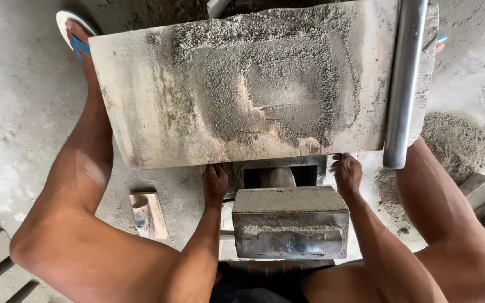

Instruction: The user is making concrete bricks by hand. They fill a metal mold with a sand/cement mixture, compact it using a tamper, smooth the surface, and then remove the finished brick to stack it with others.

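A wide wooden board (158, 106), dusted with grey sand-cement mix (265, 78), lies across the top of a metal block mould (290, 235). My left hand (214, 184) grips the board's near edge left of the mould. At the same edge, on the mould's right side, my right hand (347, 173) holds on. The mould's near part is packed level with grey mix (290, 199). Behind it a dark opening (279, 177) shows under the board.
A steel pipe handle (404, 84) runs along the board's right side. A small wooden block (148, 214) lies on the concrete floor at left. A pile of sand (456, 140) sits at right. My legs flank the mould; a blue sandal (77, 33) is on my left foot.
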